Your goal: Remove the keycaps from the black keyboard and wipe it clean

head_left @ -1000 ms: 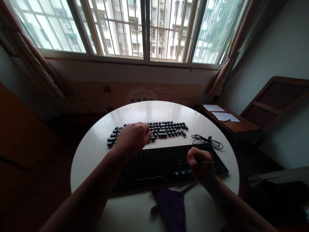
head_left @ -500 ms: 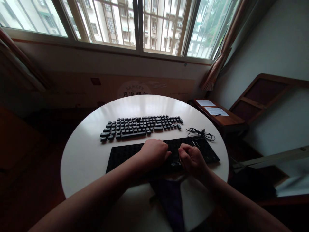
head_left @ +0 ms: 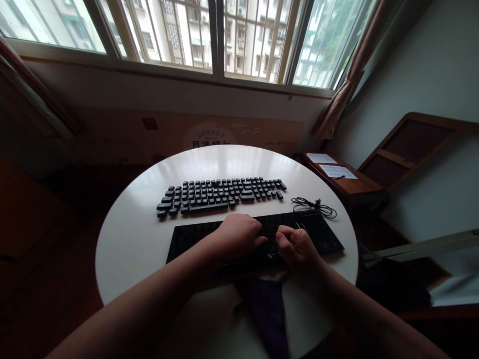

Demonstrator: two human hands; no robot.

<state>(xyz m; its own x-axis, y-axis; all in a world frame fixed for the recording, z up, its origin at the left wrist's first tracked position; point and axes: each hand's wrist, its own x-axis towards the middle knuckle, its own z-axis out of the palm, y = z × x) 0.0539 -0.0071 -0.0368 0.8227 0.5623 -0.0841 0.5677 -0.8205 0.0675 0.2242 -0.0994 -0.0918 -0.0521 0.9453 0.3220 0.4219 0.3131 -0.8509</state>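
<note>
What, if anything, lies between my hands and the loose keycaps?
Nothing visible. The left hand and right hand rest on the keyboard base; only bare table separates it from the keycaps. The cable lies to the right.

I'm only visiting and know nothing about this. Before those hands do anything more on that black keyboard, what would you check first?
1. The black keyboard base lies flat and wholly on the round white table: ok.
2. The left hand and right hand both rest on the base's near middle, side by side: ok.
3. What the right hand's curled fingers pinch: cannot tell, it is too dark.
4. The loose black keycaps sit in tidy rows beyond the base, apart from both hands: ok.
5. The coiled black cable lies by the base's far right corner. Whether it is plugged in: cannot tell.
</note>
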